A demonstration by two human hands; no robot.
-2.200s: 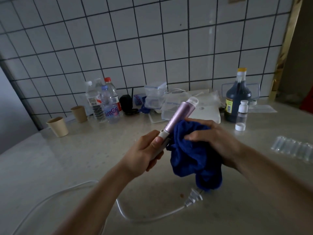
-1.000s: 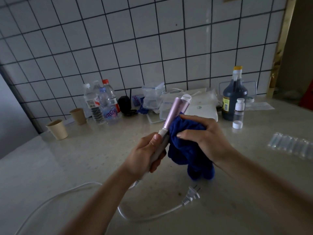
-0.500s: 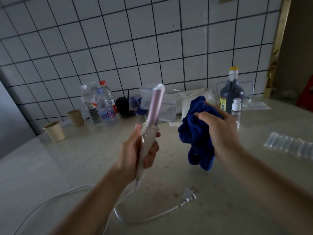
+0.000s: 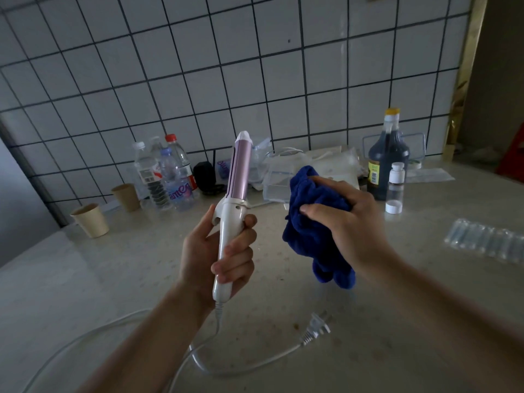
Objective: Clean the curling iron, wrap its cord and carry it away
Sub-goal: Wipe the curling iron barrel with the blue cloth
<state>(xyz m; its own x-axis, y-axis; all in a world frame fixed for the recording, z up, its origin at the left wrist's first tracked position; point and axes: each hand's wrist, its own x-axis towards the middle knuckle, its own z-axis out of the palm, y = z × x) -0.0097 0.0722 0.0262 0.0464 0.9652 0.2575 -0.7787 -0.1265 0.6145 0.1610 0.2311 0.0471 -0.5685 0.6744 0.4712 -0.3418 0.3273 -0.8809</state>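
My left hand [image 4: 224, 251] grips the white handle of the curling iron [image 4: 236, 194] and holds it nearly upright above the counter, its pink barrel pointing up. To the right, my right hand [image 4: 348, 225] clutches a bunched dark blue cloth [image 4: 309, 222], a short gap away from the iron. The white cord [image 4: 204, 361] hangs from the handle's base and loops over the counter, ending in a two-pin plug [image 4: 316, 329] lying flat in front of me.
The speckled counter [image 4: 141, 265] meets a tiled wall. Along the back stand two paper cups [image 4: 90, 221], several water bottles [image 4: 167, 177], clear plastic boxes and bags [image 4: 286, 177], a dark bottle [image 4: 387, 160] and a small white bottle [image 4: 395, 188]. A strip of clear vials [image 4: 487, 242] lies right.
The cloth was rubbing the tilted barrel. Now my left hand has swung the iron upright and my right hand has pulled the cloth off to the right.
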